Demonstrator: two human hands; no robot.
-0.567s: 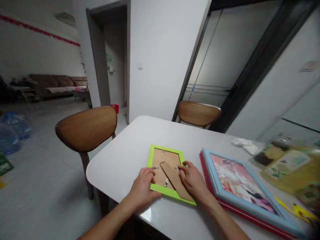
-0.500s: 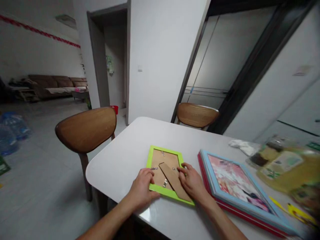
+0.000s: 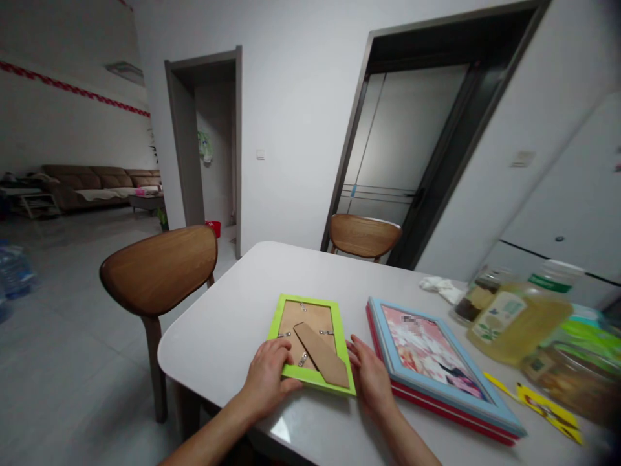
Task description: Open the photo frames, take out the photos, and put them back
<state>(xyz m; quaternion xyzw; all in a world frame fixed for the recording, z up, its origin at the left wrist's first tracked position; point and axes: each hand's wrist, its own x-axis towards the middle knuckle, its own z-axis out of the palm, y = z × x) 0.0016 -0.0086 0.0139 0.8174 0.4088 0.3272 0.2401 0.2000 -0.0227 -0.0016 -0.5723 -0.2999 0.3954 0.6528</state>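
Observation:
A lime-green picture frame lies face down on the white table, its brown backing board and several small metal clips showing. A cardboard stand leg slants across the back. My left hand grips the frame's near left corner, fingertips over the edge and thumb along the near side. Against or just beside the right edge, my right hand has its fingers stretched out and slightly apart; whether they touch the frame I cannot tell. To its right rests a light-blue picture frame with a pink picture, stacked on red frames.
A bottle of yellow liquid, a dark-filled jar, a lidded container, white tissue and a yellow packet stand or lie at the right. Wooden chairs flank the table.
My right hand has come off the clip at the frame's right side and moved to its outer edge. That clip now points inward over the backing. The camera view has shifted.

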